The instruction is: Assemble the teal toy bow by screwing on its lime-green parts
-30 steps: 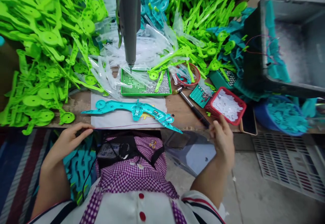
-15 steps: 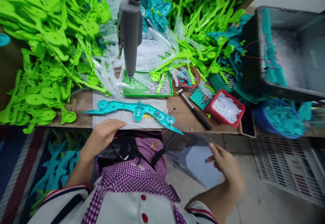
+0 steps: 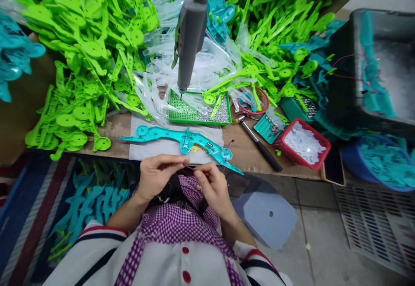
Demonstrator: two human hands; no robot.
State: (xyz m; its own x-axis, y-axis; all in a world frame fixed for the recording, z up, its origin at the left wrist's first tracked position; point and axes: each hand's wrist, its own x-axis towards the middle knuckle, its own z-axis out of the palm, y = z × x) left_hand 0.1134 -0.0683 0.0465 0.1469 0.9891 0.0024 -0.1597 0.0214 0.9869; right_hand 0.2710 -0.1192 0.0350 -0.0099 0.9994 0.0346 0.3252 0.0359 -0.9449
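My left hand [image 3: 158,174] and my right hand [image 3: 214,187] are close together at the table's front edge, above my lap. Both hold a thin reddish wire [image 3: 190,168] in a pinch, stretched between the fingertips; its ends are hard to make out. Just beyond them a turquoise bow-shaped plastic part [image 3: 170,135] lies on a white cloth [image 3: 138,150], its ribbed inside facing up. Thin wires run near the round disc at its right end. Over the table hangs a grey electric screwdriver [image 3: 192,39], its bit above a green tray [image 3: 199,119] of small metal screws.
Piles of lime-green parts [image 3: 87,48] and clear plastic pieces [image 3: 194,68] rise behind. To the right are a hammer [image 3: 261,143], a red basket [image 3: 292,158] of white pieces, a blue bowl [image 3: 353,158] and a dark bin [image 3: 340,70]. Turquoise parts [image 3: 94,199] sit below left.
My right hand has come in from the far right to meet my left hand, which has moved slightly right. Both now pinch the wire. The view has shifted a little; the bow-shaped part still lies there.
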